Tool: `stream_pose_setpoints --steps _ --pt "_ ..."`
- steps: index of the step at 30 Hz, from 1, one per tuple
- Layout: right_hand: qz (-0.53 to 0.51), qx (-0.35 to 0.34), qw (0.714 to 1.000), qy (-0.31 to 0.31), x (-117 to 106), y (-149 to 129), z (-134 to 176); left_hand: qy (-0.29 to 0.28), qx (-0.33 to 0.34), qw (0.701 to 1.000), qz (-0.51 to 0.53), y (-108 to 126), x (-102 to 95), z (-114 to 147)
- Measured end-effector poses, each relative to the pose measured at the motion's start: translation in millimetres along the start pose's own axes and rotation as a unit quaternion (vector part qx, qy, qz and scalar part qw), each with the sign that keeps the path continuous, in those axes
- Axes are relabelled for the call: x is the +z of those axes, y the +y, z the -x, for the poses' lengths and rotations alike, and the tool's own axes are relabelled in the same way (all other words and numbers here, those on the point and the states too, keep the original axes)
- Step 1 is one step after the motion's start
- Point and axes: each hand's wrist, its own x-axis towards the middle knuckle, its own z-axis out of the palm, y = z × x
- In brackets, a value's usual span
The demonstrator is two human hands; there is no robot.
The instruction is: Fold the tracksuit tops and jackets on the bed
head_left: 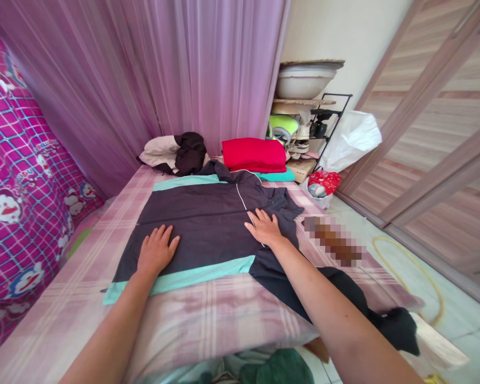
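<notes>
At the centre of the frame, the jacket (208, 234) is charcoal with mint-green side strips (200, 274) and thin white piping (242, 197). Around it, the bed sheet (208, 309) shows pale mauve and cream plaid. Magenta fabric (24, 176) with a blue-and-white grid and cartoon figures fills the far left; the curtain (144, 64) at upper left is plain purple. Near upper centre lie a bright red cloth (254, 154) and a turquoise cloth (280, 175). The wardrobe (432, 117) at right has pinkish-brown wood grain.

Wht basin (306, 82) atop rack (337, 112), nr purp. curtain (192, 69); wood-grain doors (420, 112) R.
</notes>
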Motion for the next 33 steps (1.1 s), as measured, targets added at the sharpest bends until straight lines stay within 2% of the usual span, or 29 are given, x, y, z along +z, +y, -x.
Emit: stream_pose_setpoints --steps 2,4,6,9,11,15,18,22,25,29,31,33 --pt "-0.012 0.012 1.000 0.005 -2 -6 2 -0.003 -0.002 1.000 -0.003 1 -1.5 1" --pt "-0.026 0.015 0.999 0.044 -5 -16 4 -0.004 -0.002 1.000 -0.009 2 -2.4 1" --pt "-0.033 -0.016 0.996 0.081 -5 -29 6 -0.005 -0.001 1.000 -0.014 2 -2.8 1" --pt "-0.025 -0.080 0.996 0.040 1 -45 8 -0.012 0.000 1.000 -0.020 2 -3.2 1" --pt "-0.021 -0.093 0.995 0.005 6 -50 9 -0.016 0.000 1.000 -0.024 2 -4.3 2" --pt "-0.022 -0.091 0.996 0.012 10 -50 9 -0.020 -0.005 0.999 -0.029 7 -12.4 1" --pt "-0.024 -0.087 0.996 0.017 9 -49 9 0.001 0.001 1.000 -0.017 26 -22.0 1" --pt "-0.024 -0.090 0.995 0.034 10 -50 10 0.063 0.088 0.994 0.029 70 -24.9 1" --pt "-0.023 -0.089 0.995 0.043 12 -50 11 0.010 0.137 0.989 0.047 97 -16.5 1" --pt "-0.018 -0.085 0.995 0.041 13 -49 11 -0.085 0.136 0.986 0.052 103 -6.8 -2" --pt "-0.017 -0.086 0.995 0.044 14 -49 11 -0.093 0.142 0.984 0.056 96 -6.6 -4" --pt "-0.019 -0.087 0.995 0.048 15 -48 11 -0.063 0.139 0.987 0.053 87 -8.0 -6"
